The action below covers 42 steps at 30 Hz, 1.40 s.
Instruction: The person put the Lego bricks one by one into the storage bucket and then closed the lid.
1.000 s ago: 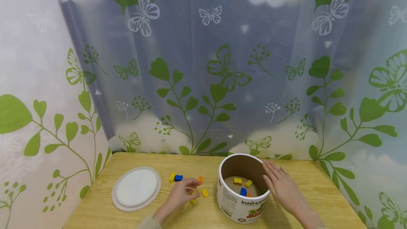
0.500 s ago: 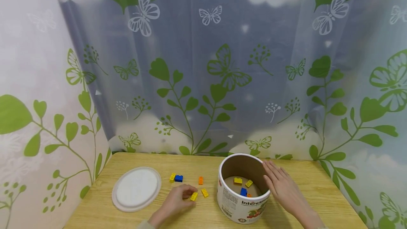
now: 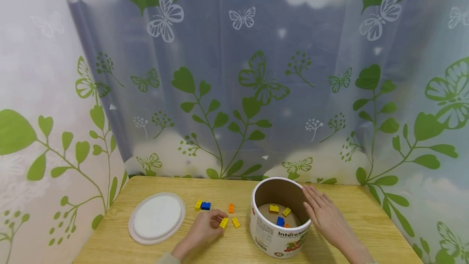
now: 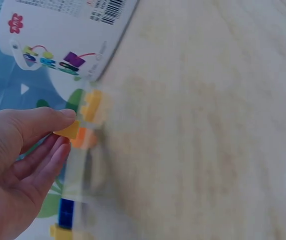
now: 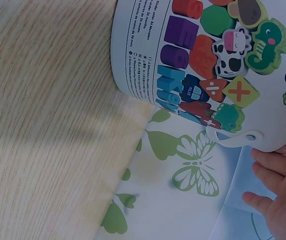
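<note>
My left hand (image 3: 205,229) pinches a yellow toy brick (image 3: 224,223) between thumb and fingertips. In the left wrist view that brick (image 4: 68,131) shows at the thumb tip. Just right of it lies another yellow brick (image 3: 236,222), and behind is an orange brick (image 3: 231,208). A round white bucket (image 3: 264,235) with printed sides stands upright on the right, holding yellow bricks (image 3: 273,209), a blue brick (image 3: 280,221) and a bit of orange. My right hand (image 3: 326,217) rests with straight fingers against the bucket's right rim; its fingers also show in the right wrist view.
On the left of the wooden table (image 3: 110,231) lies a round white lid (image 3: 157,217). A yellow brick (image 3: 198,204) and a blue brick (image 3: 206,205) sit together between lid and bucket. A patterned curtain (image 3: 234,93) hangs behind the table's far edge.
My left hand has come down to the near yellow brick, taken it between thumb and fingers and shifted it slightly up. My right hand and the bucket have stayed in place.
</note>
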Motion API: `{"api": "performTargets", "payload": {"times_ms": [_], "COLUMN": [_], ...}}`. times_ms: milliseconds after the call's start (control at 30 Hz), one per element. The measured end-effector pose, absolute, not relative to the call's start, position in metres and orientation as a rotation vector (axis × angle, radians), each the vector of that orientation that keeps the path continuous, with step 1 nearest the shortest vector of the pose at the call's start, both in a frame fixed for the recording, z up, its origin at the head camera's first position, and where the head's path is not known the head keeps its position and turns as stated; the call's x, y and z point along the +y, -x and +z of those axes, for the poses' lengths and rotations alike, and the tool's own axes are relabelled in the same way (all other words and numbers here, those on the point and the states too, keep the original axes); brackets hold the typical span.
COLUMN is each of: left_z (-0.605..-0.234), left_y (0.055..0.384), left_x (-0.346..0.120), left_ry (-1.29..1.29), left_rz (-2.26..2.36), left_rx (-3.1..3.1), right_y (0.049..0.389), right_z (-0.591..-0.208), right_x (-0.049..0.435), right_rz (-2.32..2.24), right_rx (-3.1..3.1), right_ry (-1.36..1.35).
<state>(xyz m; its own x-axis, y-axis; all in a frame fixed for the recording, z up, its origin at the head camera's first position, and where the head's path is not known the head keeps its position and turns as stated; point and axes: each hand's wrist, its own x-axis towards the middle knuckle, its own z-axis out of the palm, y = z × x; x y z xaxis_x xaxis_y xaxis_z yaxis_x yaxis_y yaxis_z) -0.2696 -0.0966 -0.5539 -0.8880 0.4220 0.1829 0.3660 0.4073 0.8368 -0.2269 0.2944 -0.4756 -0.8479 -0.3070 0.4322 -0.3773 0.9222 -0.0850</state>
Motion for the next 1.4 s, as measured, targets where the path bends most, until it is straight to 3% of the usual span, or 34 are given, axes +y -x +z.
{"api": "performTargets", "payload": {"times_ms": [1400], "left_z": [-0.451], "left_y": [0.289], "left_x": [-0.061], "left_ry": [-0.952], "left_rz": [1.429], "left_rx": [2.767], "right_y": [0.225], "right_z": [-0.472], "right_x": [0.294], "right_rz": [0.252], "right_rx": [-2.689], "right_ry": [-0.484]}}
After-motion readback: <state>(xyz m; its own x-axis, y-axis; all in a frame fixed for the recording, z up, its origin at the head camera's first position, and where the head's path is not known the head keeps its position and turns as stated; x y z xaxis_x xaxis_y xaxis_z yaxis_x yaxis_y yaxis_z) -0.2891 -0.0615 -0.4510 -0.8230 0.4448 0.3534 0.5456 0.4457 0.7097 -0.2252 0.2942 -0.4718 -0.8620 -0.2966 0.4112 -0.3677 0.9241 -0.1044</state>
